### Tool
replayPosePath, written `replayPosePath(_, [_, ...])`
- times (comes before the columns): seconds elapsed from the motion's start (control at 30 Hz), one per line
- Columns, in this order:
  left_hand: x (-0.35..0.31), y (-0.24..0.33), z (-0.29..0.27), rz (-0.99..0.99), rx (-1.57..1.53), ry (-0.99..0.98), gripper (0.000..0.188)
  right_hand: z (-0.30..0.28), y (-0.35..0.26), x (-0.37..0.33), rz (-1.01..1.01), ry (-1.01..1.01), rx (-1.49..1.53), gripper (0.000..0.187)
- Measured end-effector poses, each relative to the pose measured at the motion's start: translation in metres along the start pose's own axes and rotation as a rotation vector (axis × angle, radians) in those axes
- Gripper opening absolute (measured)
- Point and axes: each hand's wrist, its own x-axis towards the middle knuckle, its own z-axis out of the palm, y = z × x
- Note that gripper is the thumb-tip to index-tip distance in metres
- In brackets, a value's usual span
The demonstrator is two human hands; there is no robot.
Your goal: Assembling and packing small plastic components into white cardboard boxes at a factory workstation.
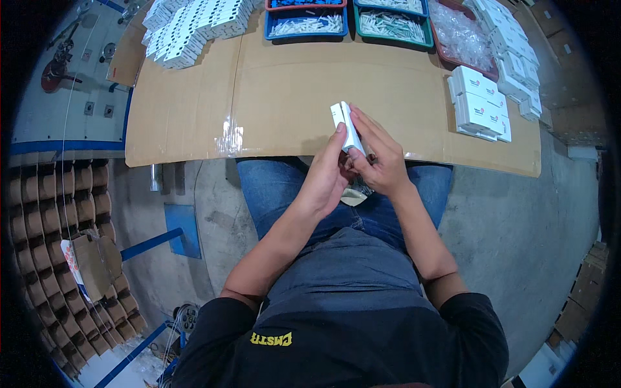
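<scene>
Both my hands hold a small flat white box (350, 132) just over the table's near edge. Along its left side lie the thumb and fingers of my left hand (325, 180). My right hand (384, 160) presses on the other side, its fingers stretched along the box and its thumb near the lower end. A narrow dark gap runs along the upper end of the box, between two white parts. Below my hands, over my lap, shows a pale rounded thing (353, 196) that I cannot make out.
The table is covered with brown cardboard (284, 97). White boxes (184, 39) are stacked at far left, with more white boxes (479, 107) at right. Along the back stand a blue tray (304, 39) and a green tray (396, 43) of small white pieces, beside clear plastic bags (462, 35).
</scene>
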Motion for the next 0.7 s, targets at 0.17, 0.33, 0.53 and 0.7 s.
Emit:
replayPosePath(0.17, [0.002, -0.008, 0.014, 0.121, 0.004, 0.136, 0.044, 0.018, 0.003, -0.007, -0.037, 0.06, -0.153, 0.048])
replayPosePath(0.33, [0.007, -0.016, 0.006, 0.128, 0.003, 0.164, 0.051, 0.028, 0.001, -0.007, -0.052, 0.118, -0.184, 0.046])
replayPosePath(0.53, [0.011, -0.022, 0.007, 0.169, -0.016, 0.149, 0.049, 0.029, 0.001, -0.009, -0.066, 0.149, -0.189, 0.045])
replayPosePath(0.7, [0.008, -0.021, 0.011, 0.205, -0.056, 0.165, 0.046, 0.029, 0.003, -0.011, -0.054, 0.139, -0.124, 0.045])
